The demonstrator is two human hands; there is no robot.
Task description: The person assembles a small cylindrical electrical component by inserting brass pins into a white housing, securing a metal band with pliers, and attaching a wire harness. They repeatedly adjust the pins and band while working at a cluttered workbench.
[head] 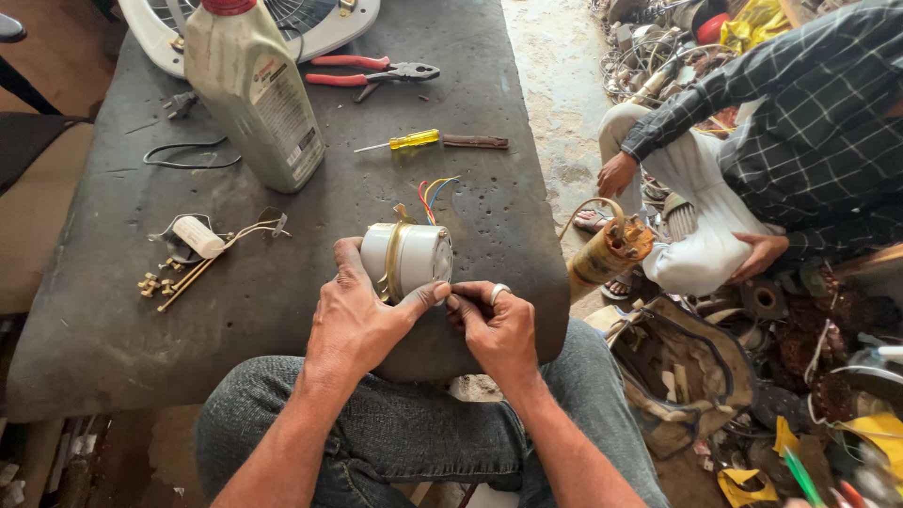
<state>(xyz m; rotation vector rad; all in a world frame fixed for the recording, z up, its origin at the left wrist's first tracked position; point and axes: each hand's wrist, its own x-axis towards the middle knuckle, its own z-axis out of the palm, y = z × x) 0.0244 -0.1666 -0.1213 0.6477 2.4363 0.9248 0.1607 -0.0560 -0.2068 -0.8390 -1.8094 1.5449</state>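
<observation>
Dark grey counter (113,310) fills most of view, w/ person's jeans-clad knees at its near edge. Other person in checked shirt (809,113) sits on floor at right, apart from counter, own hands by a yellow-wound motor part (607,252) and white cloth. White fan housing (324,28) at far counter edge, partly cut off. Grey oil bottle (254,89) w/ red cap stands upright far left-centre. Small fan motor (406,259), silver-white w/ brass band round middle, sits at near-centre of counter, coloured wires (431,198) coming out of far side. Left hand (353,320) wrapped round motor's near-left side, thumb pressed on its front face, fingers half curled, gripping it. Right hand (499,329), ring on one finger, closed into a pinch just beside left thumb at motor's lower right edge; can't tell what it pinches, too small. Red-handled pliers (372,72) lie far centre, yellow-handled screwdriver (404,141) nearer, btw pliers and motor. White capacitor (198,235) w/ leads at left, brass screws (150,282) just beside it.
</observation>
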